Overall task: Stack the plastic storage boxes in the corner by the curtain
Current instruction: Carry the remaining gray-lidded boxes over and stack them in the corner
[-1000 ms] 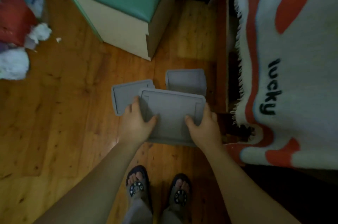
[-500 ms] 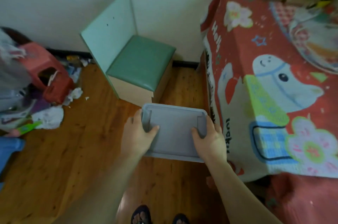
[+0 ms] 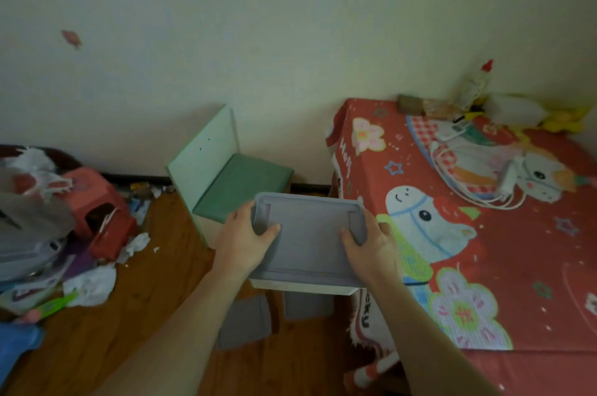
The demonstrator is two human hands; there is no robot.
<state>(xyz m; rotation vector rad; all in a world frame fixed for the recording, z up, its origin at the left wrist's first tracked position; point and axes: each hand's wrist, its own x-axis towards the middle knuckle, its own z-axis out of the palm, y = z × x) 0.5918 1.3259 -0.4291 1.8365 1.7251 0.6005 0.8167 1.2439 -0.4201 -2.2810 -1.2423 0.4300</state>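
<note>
I hold a plastic storage box with a grey lid [image 3: 308,235] in the air at about waist height, its pale body showing under the lid's near edge. My left hand [image 3: 244,237] grips its left end, thumb on the lid. My right hand [image 3: 371,242] grips the right end the same way. Two more grey-lidded boxes rest on the wooden floor below: one [image 3: 244,321] under my left forearm, the other [image 3: 308,304] partly hidden beneath the held box. No curtain is in view.
A small green chair [image 3: 232,176] stands against the wall just beyond the box. A bed with a red cartoon blanket [image 3: 484,234] fills the right side. A red stool [image 3: 93,201] and a heap of bags and paper clutter [image 3: 48,250] lie at the left.
Both hands have lifted the box off the floor, away from the two other boxes. My view has tilted up from the floor to the wall, chair and bed.
</note>
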